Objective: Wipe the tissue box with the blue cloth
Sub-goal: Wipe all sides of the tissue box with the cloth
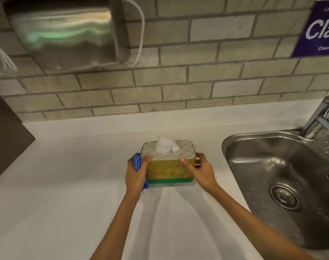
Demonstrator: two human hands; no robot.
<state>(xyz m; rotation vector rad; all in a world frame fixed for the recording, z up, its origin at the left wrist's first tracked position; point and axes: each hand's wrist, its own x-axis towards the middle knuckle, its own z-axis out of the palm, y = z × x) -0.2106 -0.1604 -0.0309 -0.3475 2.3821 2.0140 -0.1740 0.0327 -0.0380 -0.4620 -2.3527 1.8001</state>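
Observation:
The tissue box [169,170] stands upright on the white counter, with a quilted white top, a yellow-green front, a green band at its base and a white tissue sticking up. My left hand [136,173] presses against the box's left end with the bunched blue cloth [137,162] held in it; a bit of the cloth shows under the palm. My right hand [200,170] grips the box's right end, thumb on the front top edge.
A steel sink [283,177] with a drain and a tap [323,119] lies to the right of the box. The white counter [66,184] runs to a brick wall behind. A metal dispenser [64,32] and a purple sign [321,29] hang on the wall.

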